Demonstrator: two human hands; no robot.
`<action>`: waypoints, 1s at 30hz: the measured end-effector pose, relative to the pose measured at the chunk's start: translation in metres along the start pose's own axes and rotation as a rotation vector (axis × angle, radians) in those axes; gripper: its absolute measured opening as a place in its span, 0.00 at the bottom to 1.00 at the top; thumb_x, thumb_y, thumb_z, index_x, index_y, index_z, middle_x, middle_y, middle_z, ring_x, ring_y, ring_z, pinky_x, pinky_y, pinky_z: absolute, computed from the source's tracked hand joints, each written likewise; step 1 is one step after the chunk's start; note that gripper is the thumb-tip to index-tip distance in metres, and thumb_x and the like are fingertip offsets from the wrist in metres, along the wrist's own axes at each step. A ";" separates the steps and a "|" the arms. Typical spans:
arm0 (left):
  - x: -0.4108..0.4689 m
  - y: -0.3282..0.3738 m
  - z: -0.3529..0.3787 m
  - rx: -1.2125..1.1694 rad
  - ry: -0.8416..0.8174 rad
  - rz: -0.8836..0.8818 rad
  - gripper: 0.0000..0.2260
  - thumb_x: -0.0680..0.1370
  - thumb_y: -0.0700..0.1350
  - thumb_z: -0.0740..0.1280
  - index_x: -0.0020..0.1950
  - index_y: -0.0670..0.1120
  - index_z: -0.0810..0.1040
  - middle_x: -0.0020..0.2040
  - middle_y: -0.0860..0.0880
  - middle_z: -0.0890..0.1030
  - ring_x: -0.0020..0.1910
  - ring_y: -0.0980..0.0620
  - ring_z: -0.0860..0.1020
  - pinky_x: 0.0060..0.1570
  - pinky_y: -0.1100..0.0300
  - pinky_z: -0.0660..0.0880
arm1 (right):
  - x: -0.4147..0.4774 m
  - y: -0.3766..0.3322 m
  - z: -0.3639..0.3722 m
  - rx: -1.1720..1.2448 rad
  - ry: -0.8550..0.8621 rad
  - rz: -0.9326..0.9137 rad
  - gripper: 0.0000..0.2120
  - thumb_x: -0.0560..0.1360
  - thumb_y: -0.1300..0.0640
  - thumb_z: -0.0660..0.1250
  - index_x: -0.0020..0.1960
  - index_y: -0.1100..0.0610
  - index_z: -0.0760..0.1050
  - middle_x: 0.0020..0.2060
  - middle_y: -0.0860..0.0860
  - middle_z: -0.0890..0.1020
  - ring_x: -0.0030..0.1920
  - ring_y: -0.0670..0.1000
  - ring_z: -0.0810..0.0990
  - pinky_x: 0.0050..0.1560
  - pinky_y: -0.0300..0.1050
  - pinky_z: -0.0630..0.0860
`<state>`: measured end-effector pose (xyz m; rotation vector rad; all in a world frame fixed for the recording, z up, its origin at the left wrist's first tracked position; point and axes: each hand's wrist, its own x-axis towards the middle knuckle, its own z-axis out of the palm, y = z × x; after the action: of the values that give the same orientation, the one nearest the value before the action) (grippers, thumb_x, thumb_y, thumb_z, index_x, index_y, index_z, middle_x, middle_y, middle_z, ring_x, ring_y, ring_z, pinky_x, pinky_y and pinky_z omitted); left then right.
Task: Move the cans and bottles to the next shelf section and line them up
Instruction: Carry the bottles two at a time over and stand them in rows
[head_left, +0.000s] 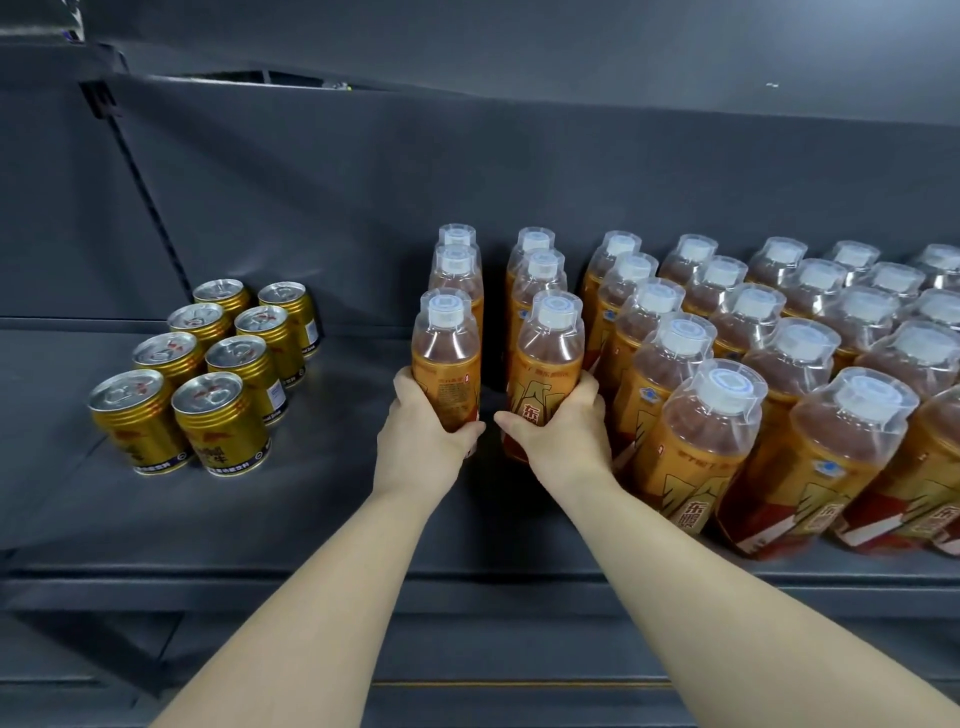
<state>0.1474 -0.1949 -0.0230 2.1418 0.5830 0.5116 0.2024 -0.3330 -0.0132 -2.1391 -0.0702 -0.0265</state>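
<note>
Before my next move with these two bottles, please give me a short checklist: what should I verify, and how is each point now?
1. Left hand grips the left bottle firmly: ok.
2. Right hand grips the right bottle firmly: ok.
3. Both held bottles upright: ok.
4. Each held bottle in line with the two behind it: ok, roughly.
5. Held bottles resting on the shelf: cannot tell, the hands hide most of their bases.
6. Cans standing in two rows, apart from the hands: ok.
</note>
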 end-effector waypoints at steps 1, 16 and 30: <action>0.000 0.000 0.000 0.006 -0.002 0.002 0.40 0.71 0.51 0.78 0.74 0.48 0.57 0.65 0.47 0.74 0.64 0.45 0.75 0.59 0.52 0.75 | 0.001 -0.001 0.000 0.006 0.007 -0.002 0.44 0.69 0.46 0.78 0.75 0.52 0.56 0.68 0.52 0.69 0.67 0.57 0.73 0.62 0.55 0.76; 0.025 0.001 0.011 0.003 -0.003 -0.014 0.38 0.71 0.53 0.78 0.72 0.49 0.58 0.62 0.48 0.74 0.61 0.45 0.76 0.56 0.50 0.78 | 0.022 0.002 0.007 0.101 0.000 -0.066 0.41 0.72 0.52 0.76 0.77 0.51 0.56 0.69 0.50 0.70 0.67 0.53 0.73 0.63 0.49 0.72; 0.036 0.001 0.014 -0.032 -0.030 0.002 0.38 0.71 0.51 0.78 0.73 0.50 0.58 0.59 0.50 0.75 0.56 0.50 0.76 0.51 0.56 0.75 | 0.033 0.007 0.015 0.108 -0.015 -0.088 0.39 0.73 0.52 0.76 0.76 0.51 0.57 0.67 0.50 0.71 0.64 0.51 0.73 0.59 0.45 0.71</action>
<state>0.1844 -0.1834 -0.0249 2.1164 0.5521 0.4864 0.2357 -0.3230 -0.0252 -2.0273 -0.1714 -0.0566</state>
